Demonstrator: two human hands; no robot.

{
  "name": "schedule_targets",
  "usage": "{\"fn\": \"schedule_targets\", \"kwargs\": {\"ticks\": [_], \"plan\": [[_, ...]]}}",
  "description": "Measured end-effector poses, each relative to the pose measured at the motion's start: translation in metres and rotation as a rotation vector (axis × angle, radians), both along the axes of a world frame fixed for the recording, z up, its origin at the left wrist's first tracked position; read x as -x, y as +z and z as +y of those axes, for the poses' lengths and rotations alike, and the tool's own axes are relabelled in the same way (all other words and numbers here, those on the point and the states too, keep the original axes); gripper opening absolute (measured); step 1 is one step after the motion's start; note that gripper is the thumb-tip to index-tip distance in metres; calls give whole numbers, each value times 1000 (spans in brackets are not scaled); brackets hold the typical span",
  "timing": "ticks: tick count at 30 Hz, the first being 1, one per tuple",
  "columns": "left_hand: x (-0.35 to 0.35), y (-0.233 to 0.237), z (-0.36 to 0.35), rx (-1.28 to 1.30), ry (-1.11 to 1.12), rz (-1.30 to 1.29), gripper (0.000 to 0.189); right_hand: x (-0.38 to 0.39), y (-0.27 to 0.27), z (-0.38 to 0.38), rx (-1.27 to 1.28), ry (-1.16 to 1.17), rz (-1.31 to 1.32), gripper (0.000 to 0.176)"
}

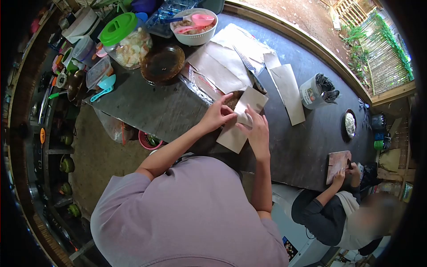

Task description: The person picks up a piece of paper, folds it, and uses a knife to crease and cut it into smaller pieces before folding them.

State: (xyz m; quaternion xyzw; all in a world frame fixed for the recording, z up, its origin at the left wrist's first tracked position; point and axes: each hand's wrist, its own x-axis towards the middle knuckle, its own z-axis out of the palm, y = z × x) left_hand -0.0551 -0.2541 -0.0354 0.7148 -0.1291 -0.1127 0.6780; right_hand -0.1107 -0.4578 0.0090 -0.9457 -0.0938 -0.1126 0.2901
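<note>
On the table [147, 107], one paper sheet [253, 99], pinched by left hand [218, 115] and right hand [257, 130].

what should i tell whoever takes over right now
Left hand: pinching the paper sheet at its fold.
Right hand: gripping the same sheet from the other side.
Things: sheet lies on the dark table over a dark filling; spare papers and knife lie behind it.
Done: one flap folded up.
Left: filling not yet fully covered.
</note>
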Motion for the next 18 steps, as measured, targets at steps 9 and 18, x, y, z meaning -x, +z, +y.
{"fn": "schedule_targets", "kwargs": {"ticks": [9, 18], "plan": [[1, -3, 10, -10, -37, -15, 75, 0, -22, -5, 13, 58, -25, 46], [5, -11, -6, 104, -26, 108, 41, 2, -24, -6, -118, 25, -5, 35]]}}
